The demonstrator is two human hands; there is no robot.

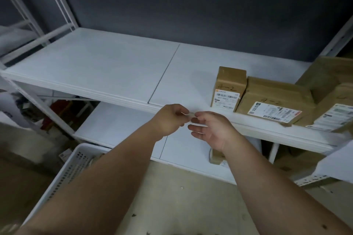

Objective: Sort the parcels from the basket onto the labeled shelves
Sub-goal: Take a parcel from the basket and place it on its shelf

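Both hands meet in front of the white shelf board's [107, 66] front edge — the left hand [169, 118] pinches a small pale scrap between thumb and fingers [182, 113], too small to identify, while the right hand [209, 129] lies palm-up with loosely spread fingers holding nothing. The white perforated plastic basket [65, 173] sits low on the left, under the left forearm, so the left hand looks nearer for the next pick — its contents are mostly hidden. Brown cardboard parcels with white printed labels [228, 89] already stand on the shelf to the right, well apart from both hands.

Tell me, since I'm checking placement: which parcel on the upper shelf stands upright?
The leftmost box, nearest the hands, stands on end with its label facing forward; the parcel beside it lies flat.
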